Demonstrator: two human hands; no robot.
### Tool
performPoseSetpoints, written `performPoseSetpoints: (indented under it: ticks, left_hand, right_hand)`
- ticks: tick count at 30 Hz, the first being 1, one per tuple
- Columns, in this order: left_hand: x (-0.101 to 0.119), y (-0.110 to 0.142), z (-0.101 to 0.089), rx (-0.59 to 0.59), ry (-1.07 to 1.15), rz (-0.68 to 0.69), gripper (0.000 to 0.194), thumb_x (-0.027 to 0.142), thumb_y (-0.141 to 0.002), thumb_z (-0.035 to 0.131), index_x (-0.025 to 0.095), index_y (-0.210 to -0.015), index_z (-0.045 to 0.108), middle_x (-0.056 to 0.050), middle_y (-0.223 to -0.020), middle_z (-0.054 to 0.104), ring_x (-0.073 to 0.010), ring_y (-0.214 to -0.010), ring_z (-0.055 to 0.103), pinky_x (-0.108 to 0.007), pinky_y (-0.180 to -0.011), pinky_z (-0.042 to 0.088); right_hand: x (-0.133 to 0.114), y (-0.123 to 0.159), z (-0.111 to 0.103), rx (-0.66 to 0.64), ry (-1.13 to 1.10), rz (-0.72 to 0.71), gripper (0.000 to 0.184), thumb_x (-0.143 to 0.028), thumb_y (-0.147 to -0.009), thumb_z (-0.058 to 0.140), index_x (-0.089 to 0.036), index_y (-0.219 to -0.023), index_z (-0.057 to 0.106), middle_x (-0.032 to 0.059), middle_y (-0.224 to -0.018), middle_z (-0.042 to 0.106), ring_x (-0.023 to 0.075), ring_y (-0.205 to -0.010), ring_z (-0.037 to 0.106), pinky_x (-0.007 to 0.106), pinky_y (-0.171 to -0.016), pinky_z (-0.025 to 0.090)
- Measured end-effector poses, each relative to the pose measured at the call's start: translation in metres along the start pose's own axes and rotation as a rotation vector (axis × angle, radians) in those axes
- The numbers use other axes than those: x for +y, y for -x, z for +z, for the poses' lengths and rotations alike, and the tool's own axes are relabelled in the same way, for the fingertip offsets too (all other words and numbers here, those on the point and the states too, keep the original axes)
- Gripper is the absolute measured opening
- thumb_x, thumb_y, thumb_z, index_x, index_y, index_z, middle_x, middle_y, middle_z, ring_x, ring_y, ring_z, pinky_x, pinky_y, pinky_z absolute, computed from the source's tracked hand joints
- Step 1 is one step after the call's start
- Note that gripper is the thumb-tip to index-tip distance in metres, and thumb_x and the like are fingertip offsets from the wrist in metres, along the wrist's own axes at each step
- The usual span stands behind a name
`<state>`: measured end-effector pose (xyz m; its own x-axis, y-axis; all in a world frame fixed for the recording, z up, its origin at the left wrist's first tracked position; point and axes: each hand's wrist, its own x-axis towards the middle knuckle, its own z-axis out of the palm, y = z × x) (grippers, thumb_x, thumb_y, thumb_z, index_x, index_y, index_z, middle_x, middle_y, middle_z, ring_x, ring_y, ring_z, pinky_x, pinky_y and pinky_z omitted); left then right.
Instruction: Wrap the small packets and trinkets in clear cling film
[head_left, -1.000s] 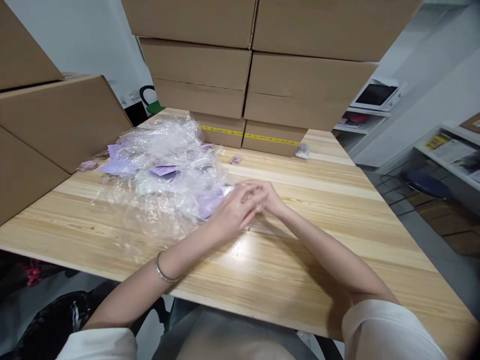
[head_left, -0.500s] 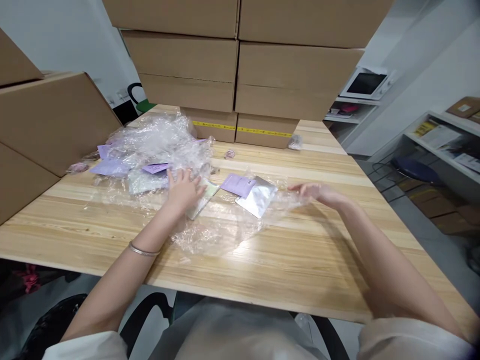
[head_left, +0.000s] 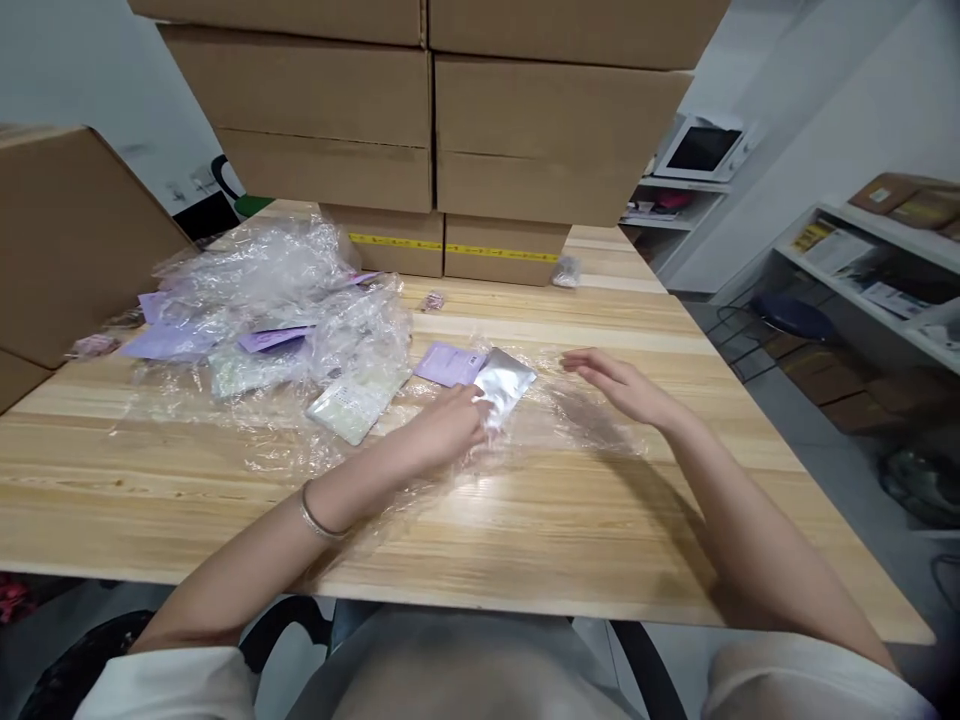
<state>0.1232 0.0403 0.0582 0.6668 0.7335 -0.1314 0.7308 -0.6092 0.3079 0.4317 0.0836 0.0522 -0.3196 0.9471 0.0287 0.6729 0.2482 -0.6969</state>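
Head view: at the silver foil pouch [head_left: 514, 376] on the pale wooden worktop [head_left: 495, 565], my left fingers [head_left: 466, 397], grip unclear, should press lightly to avoid creasing it; my right fingers [head_left: 589, 358] are open.

Bare table [head_left: 525, 540] runs along the lower centre of the frame; cartons [head_left: 435, 130] wall off the top, crumpled plastic [head_left: 277, 290] blocks the left.

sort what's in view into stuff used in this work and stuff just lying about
Likely in the work:
silver foil packet, at the left hand
flat purple card beside it
pale green rectangular packet
crumpled clear plastic film

Likely just lying about:
small pink wrapped item
white boxy microwave
round dark blue stool
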Motion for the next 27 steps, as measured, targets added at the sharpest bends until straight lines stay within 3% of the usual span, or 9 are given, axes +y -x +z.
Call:
performPoseSetpoints:
  ticks: [3, 6, 10, 16, 20, 22, 24, 25, 27]
  left_hand:
    - [0.022, 0.005, 0.022, -0.178, 0.181, 0.265, 0.065, 0.063, -0.095, 0.044, 0.029, -0.15, 0.04, -0.009, -0.16, 0.034, -0.0346, -0.149, 0.023, -0.052, -0.118, 0.024]
    - [0.04, 0.013, 0.042, -0.329, 0.254, 0.383, 0.081, 0.072, -0.089, 0.046, 0.033, -0.157, 0.023, -0.007, -0.167, 0.011, -0.0366, -0.153, 0.002, -0.056, -0.121, 0.012]
    - [0.048, 0.01, 0.062, -0.319, 0.189, 0.344, 0.084, 0.066, -0.092, 0.046, 0.023, -0.159, 0.017, -0.012, -0.166, 0.0, -0.034, -0.151, -0.014, -0.056, -0.121, -0.002]
    - [0.083, -0.009, 0.087, -0.241, 0.167, 0.099, 0.079, 0.074, -0.091, 0.033, 0.03, -0.157, 0.027, -0.009, -0.166, -0.006, -0.0457, -0.143, -0.027, -0.073, -0.109, -0.016]
    - [0.11, -0.015, 0.091, -0.086, 0.199, 0.012, 0.08, 0.074, -0.089, 0.039, 0.03, -0.155, 0.032, -0.012, -0.167, 0.004, -0.0532, -0.146, -0.014, -0.079, -0.108, -0.006]
    - [0.109, -0.009, 0.078, -0.023, 0.261, 0.044, 0.066, 0.065, -0.093, 0.041, 0.024, -0.146, 0.047, -0.015, -0.158, 0.033, -0.0487, -0.147, 0.018, -0.073, -0.112, 0.016]
    - [0.094, 0.001, 0.055, 0.027, 0.33, 0.064, 0.044, 0.047, -0.098, 0.038, 0.02, -0.121, 0.065, -0.012, -0.129, 0.062, -0.0327, -0.125, 0.053, -0.053, -0.105, 0.043]
    - [0.08, 0.005, 0.042, 0.048, 0.362, 0.04, 0.04, 0.038, -0.1, 0.033, 0.019, -0.109, 0.067, -0.01, -0.114, 0.068, -0.0253, -0.11, 0.062, -0.044, -0.096, 0.051]
    - [0.043, 0.012, 0.017, 0.204, 0.338, -0.073, 0.033, 0.029, -0.098, 0.035, 0.02, -0.114, 0.063, -0.008, -0.119, 0.065, -0.0218, -0.107, 0.061, -0.039, -0.091, 0.054]
  right_hand:
    - [-0.01, -0.021, 0.024, -0.062, -0.047, 0.01, 0.041, -0.043, -0.094, 0.045, -0.02, -0.125, 0.06, 0.0116, -0.122, 0.068, 0.0258, -0.111, 0.065, 0.043, -0.1, 0.048]
    - [-0.01, -0.045, 0.044, -0.089, 0.13, 0.095, 0.055, -0.052, -0.086, 0.058, -0.015, -0.127, 0.058, 0.0167, -0.123, 0.066, 0.0291, -0.105, 0.065, 0.042, -0.092, 0.05]
    - [-0.017, -0.078, 0.068, -0.088, 0.409, 0.153, 0.066, -0.067, -0.067, 0.072, -0.018, -0.11, 0.063, 0.0136, -0.109, 0.069, 0.0343, -0.106, 0.061, 0.046, -0.095, 0.041]
    - [-0.043, -0.104, 0.071, -0.109, 0.377, 0.228, 0.044, -0.053, -0.066, 0.079, -0.019, -0.086, 0.059, 0.0084, -0.091, 0.069, 0.0286, -0.095, 0.061, 0.04, -0.086, 0.041]
    - [-0.054, -0.089, 0.045, -0.116, 0.225, 0.224, 0.032, -0.045, -0.074, 0.075, -0.02, -0.079, 0.055, 0.0039, -0.078, 0.065, 0.0191, -0.073, 0.06, 0.03, -0.065, 0.043]
    - [-0.054, -0.071, 0.029, -0.036, 0.004, 0.232, 0.033, -0.042, -0.073, 0.076, -0.021, -0.082, 0.052, 0.003, -0.076, 0.064, 0.0167, -0.067, 0.059, 0.029, -0.058, 0.044]
    - [-0.05, -0.047, 0.016, 0.101, -0.264, 0.267, 0.038, -0.039, -0.071, 0.078, -0.023, -0.09, 0.05, 0.0035, -0.081, 0.065, 0.0178, -0.068, 0.061, 0.03, -0.056, 0.049]
    - [-0.046, -0.034, 0.014, 0.161, -0.38, 0.295, 0.04, -0.038, -0.07, 0.077, -0.024, -0.095, 0.049, 0.0042, -0.084, 0.065, 0.0194, -0.07, 0.063, 0.032, -0.056, 0.052]
    - [-0.038, -0.006, 0.02, 0.189, -0.555, 0.369, 0.04, -0.035, -0.072, 0.074, -0.025, -0.102, 0.05, 0.0065, -0.09, 0.067, 0.0232, -0.077, 0.066, 0.038, -0.061, 0.058]
